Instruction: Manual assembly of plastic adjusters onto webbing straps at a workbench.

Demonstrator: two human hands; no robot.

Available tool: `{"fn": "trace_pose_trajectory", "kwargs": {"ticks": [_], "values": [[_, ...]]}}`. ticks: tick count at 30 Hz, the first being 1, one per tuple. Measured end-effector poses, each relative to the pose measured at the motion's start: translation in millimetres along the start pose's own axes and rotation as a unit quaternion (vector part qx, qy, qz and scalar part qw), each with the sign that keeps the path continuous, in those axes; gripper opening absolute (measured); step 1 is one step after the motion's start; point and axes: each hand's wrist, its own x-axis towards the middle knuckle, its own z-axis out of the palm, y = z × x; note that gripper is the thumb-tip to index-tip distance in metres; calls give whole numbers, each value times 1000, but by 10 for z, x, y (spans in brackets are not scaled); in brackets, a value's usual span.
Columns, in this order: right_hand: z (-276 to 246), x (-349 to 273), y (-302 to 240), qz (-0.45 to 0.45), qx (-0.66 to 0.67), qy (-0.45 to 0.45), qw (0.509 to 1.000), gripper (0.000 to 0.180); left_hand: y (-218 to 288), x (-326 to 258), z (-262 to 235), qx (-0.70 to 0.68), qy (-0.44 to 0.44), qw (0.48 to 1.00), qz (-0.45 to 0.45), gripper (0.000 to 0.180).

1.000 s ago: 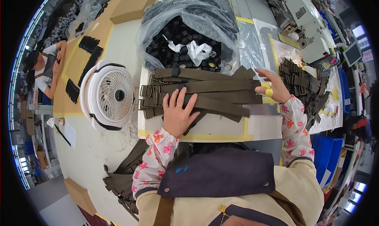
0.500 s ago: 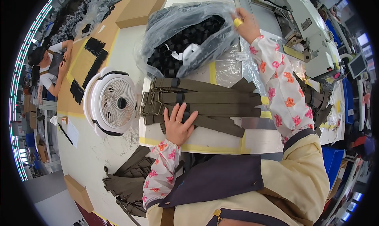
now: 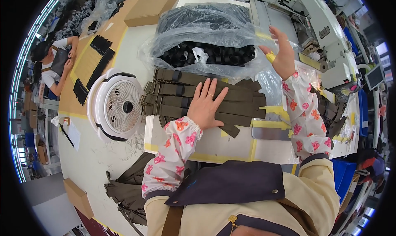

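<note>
My left hand (image 3: pixel 207 106) lies flat with spread fingers on a row of olive webbing straps (image 3: pixel 241 103). Metal buckles (image 3: pixel 152 99) line the straps' left ends, and black loops sit around them close by. Off to the right, my right hand (image 3: pixel 282 54) is raised with its fingers apart, holding nothing, yellow tape on one finger. It is beside a clear plastic bag (image 3: pixel 198 32) that gapes toward me. Inside the bag are many black ring-shaped pieces (image 3: pixel 218 52) and a crumpled white scrap (image 3: pixel 200 55).
A white fan (image 3: pixel 119 106) stands left of the straps. More straps (image 3: pixel 128 194) lie at the near left. A cardboard box (image 3: pixel 150 7) is behind, and a machine (image 3: pixel 321 34) stands at the far right. Another person (image 3: pixel 55 67) sits at the left.
My right hand has come away from the bag's edge, moving right and nearer. The bag's mouth has changed shape. My left hand has slid right and up over the straps, which lie shifted.
</note>
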Motion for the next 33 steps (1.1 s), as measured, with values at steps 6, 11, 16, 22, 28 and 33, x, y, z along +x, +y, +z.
{"fn": "trace_pose_trajectory", "kwargs": {"ticks": [6, 11, 16, 22, 28, 33], "values": [[460, 557, -451, -198, -134, -65, 969, 71, 52, -86, 243, 6, 5, 1000, -6, 90], [1307, 687, -274, -112, -277, -205, 932, 73, 234, -170, 290, -32, 35, 999, -16, 88], [1659, 954, 138, 132, -85, -195, 968, 13, 114, -162, 347, -120, 141, 980, -64, 85], [652, 1828, -181, 226, 407, -78, 881, 11, 62, -200, 523, -91, 255, 956, -112, 93], [-502, 1987, -279, -3, 821, -247, 515, 16, 70, -81, 526, -161, 299, 936, -96, 106], [-634, 1501, -726, -136, 878, -275, 369, 10, 54, -228, 496, -226, 325, 911, -121, 93]]}}
